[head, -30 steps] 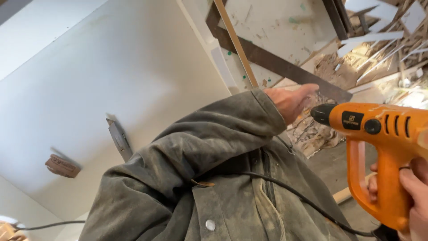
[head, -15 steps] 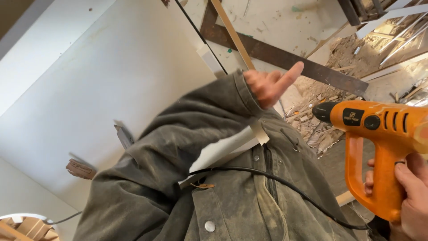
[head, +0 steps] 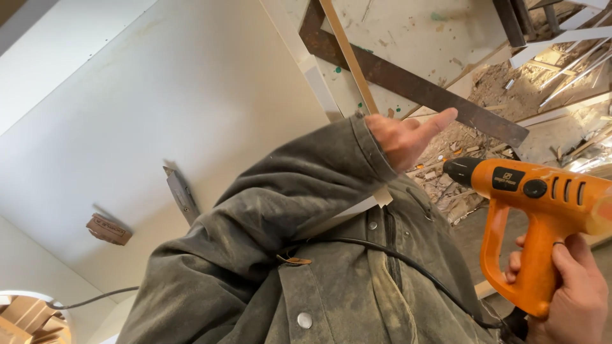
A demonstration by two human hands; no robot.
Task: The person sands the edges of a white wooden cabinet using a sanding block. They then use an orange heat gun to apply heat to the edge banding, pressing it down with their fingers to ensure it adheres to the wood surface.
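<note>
My right hand [head: 561, 290] grips the handle of an orange heat gun [head: 542, 197] at the right edge, its dark nozzle pointing left toward my left hand. My left hand [head: 405, 134] is raised in front of my chest, one finger stretched out to the right, nothing visible in it. Its grey-green jacket sleeve [head: 287, 191] crosses the middle of the view. A white strip [head: 347, 215] shows under the sleeve, its end near the wrist. The gun's black cord [head: 408, 261] runs across my jacket.
A large white panel [head: 159, 108] fills the left, with a utility knife [head: 182, 194] and a small brown block [head: 108, 229] lying on it. A dark metal square [head: 414, 83] and a thin wooden slat [head: 347, 54] lie beyond. Wood scraps and debris [head: 510, 89] litter the upper right.
My left hand has lifted and stretched a finger out, and the white strip has come into view under the sleeve. The heat gun has stayed in about the same place.
</note>
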